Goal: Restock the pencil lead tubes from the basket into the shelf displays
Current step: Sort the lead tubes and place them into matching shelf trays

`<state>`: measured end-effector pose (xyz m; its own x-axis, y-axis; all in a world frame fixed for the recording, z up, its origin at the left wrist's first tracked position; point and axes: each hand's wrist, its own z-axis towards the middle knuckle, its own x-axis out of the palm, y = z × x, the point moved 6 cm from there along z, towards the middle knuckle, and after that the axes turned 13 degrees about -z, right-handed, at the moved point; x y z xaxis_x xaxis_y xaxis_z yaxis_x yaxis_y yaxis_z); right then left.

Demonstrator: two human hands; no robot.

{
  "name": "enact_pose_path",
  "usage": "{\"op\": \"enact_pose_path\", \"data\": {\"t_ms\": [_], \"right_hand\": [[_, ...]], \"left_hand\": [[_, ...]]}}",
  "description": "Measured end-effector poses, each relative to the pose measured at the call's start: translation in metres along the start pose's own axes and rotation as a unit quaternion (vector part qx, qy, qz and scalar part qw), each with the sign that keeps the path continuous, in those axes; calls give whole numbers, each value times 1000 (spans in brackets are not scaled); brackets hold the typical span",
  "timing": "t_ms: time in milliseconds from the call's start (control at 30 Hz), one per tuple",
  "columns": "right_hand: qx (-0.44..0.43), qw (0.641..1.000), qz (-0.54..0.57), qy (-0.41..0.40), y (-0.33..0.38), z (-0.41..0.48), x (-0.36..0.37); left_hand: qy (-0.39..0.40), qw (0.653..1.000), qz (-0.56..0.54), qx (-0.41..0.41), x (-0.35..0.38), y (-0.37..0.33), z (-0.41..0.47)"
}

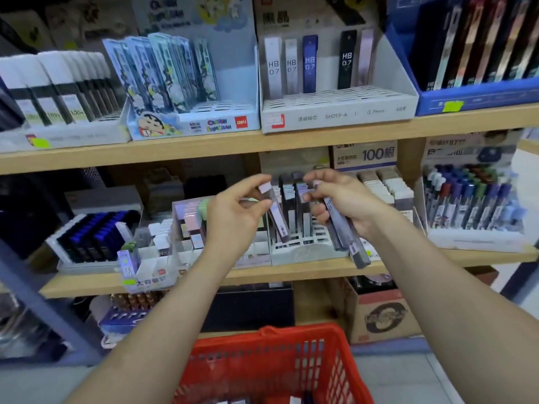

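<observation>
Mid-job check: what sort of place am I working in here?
Probably a stationery shop aisle: wooden shelves lined with display boxes of lead tubes, green stickers, and a red shopping basket below.

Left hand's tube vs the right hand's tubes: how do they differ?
Count: the left hand holds a single tube; the right hand holds a bundle of several.
Grip: the single tube is pinched between thumb and fingertips; the bundle is wrapped by curled fingers.
Position: the single tube's lower end is at the white slotted rack; the bundle hangs in front of the rack's right end.
Shared: both slant, tops leaning left.
</observation>
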<state>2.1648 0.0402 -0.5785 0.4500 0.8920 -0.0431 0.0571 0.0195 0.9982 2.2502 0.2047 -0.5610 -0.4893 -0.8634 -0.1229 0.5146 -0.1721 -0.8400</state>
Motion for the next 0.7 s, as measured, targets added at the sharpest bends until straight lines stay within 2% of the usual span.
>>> {"op": "enact_pose_path", "data": {"t_ms": [167,367,533,700], "right_hand": [[12,998,59,-28,-14,5,-11],[24,992,126,-12,-27,9,-16],[28,990,139,-10,-29,5,-18],[31,988,147,27,-27,6,-14]], "left_hand": [[-36,999,-18,7,11,20,-8],[-17,1000,-5,11,18,30,-4],[16,999,-40,-20,22,30,4],[59,997,-42,-31,30,36,8]]}}
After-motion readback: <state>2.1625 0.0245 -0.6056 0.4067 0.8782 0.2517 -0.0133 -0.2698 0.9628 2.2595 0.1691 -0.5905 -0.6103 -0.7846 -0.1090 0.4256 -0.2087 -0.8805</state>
